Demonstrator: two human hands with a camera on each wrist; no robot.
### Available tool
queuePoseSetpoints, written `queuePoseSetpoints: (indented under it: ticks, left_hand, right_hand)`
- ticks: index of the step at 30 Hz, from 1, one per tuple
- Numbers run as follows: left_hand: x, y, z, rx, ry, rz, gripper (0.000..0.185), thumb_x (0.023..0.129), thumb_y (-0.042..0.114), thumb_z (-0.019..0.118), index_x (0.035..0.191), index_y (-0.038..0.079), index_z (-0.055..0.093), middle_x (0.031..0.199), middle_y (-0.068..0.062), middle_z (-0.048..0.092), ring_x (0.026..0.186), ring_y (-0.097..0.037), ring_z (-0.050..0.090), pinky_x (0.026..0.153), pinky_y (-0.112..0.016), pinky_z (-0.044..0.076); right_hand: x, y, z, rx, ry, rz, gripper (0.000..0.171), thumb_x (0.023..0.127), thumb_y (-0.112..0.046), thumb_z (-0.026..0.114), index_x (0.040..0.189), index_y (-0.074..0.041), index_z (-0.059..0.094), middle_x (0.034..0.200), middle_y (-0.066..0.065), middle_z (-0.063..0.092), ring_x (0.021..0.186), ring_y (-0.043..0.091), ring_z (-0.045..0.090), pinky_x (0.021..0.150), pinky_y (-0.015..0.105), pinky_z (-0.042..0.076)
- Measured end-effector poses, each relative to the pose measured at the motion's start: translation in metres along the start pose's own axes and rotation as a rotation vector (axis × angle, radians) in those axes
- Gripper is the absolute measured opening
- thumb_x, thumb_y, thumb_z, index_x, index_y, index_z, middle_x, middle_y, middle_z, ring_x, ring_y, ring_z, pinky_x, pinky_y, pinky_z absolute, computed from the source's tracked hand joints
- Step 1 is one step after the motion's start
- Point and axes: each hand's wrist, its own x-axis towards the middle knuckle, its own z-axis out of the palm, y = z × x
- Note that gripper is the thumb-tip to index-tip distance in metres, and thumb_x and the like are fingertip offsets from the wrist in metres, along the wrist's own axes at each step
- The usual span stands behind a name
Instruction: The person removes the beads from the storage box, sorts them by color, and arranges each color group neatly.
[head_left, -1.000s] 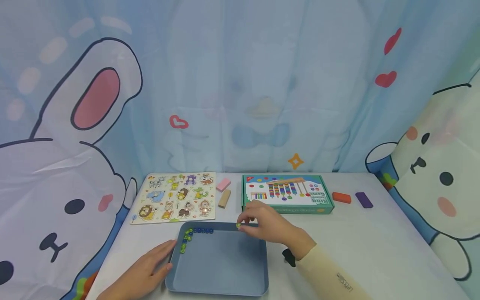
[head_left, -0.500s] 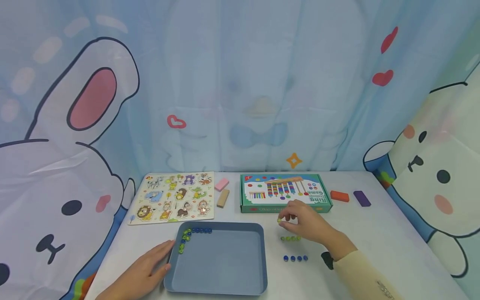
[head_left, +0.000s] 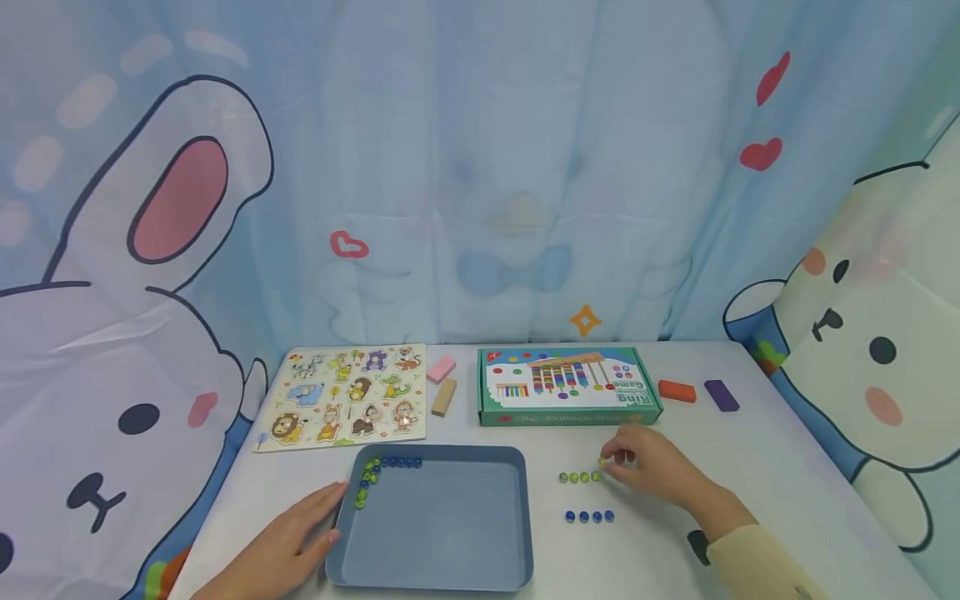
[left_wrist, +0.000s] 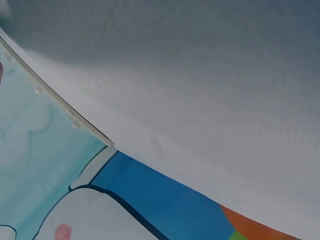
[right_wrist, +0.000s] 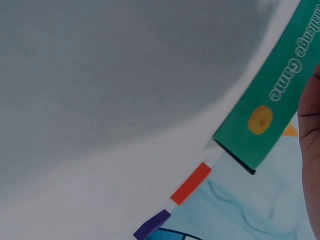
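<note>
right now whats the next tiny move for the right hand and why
Probably lower the green marble pinched in the right hand onto the table, at the right end of the green row. That row shows three marbles while the blue row shows four. The left hand rests against the tray.

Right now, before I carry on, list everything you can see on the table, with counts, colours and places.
tray: one, blue-grey, front centre of the table.
beads in tray: green and blue, clustered in its far left corner; count unclear.
green row: three green beads on the table, right of the tray.
blue row: four blue beads, nearer than the green row.
game box: one, green, behind the rows.
animal puzzle: one, far left.
pink block, tan block: between puzzle and box.
orange block, purple block: right of the box.
left hand: rests flat against the tray's left edge.
right hand: pinches a green bead at the green row's right end.
</note>
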Motion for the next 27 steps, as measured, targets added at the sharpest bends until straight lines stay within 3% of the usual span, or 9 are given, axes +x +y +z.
queuePoseSetpoints:
  ticks: [7, 15, 27]
  left_hand:
    - [0.000, 0.000, 0.001, -0.008, -0.001, -0.013, 0.074, 0.107, 0.060, 0.046, 0.163, 0.014, 0.038, 0.166, -0.009, 0.044, 0.152, -0.036, 0.044, 0.118, -0.063, 0.043]
    - [-0.002, 0.000, -0.001, -0.009, -0.002, -0.009, 0.073, 0.107, 0.059, 0.046, 0.163, 0.013, 0.037, 0.165, -0.010, 0.044, 0.151, -0.038, 0.044, 0.118, -0.064, 0.043]
    - [0.001, -0.005, 0.004, -0.001, 0.013, -0.007, 0.072, 0.107, 0.060, 0.045, 0.164, 0.016, 0.036, 0.166, -0.007, 0.043, 0.153, -0.035, 0.043, 0.119, -0.063, 0.042]
  right_hand:
    - [0.000, 0.015, 0.013, -0.014, -0.040, 0.041, 0.016, 0.085, -0.019, 0.086, 0.097, -0.026, 0.079, 0.084, -0.014, 0.061, 0.084, 0.008, 0.054, 0.073, 0.020, 0.052]
    - [-0.002, 0.022, 0.022, -0.010, -0.040, 0.023, 0.015, 0.085, -0.021, 0.087, 0.096, -0.027, 0.078, 0.082, -0.015, 0.059, 0.081, 0.005, 0.051, 0.069, 0.020, 0.049]
    - [-0.005, 0.023, 0.014, -0.027, -0.016, 0.030, 0.020, 0.085, -0.029, 0.087, 0.103, -0.026, 0.079, 0.085, -0.014, 0.061, 0.084, 0.007, 0.053, 0.073, 0.021, 0.052]
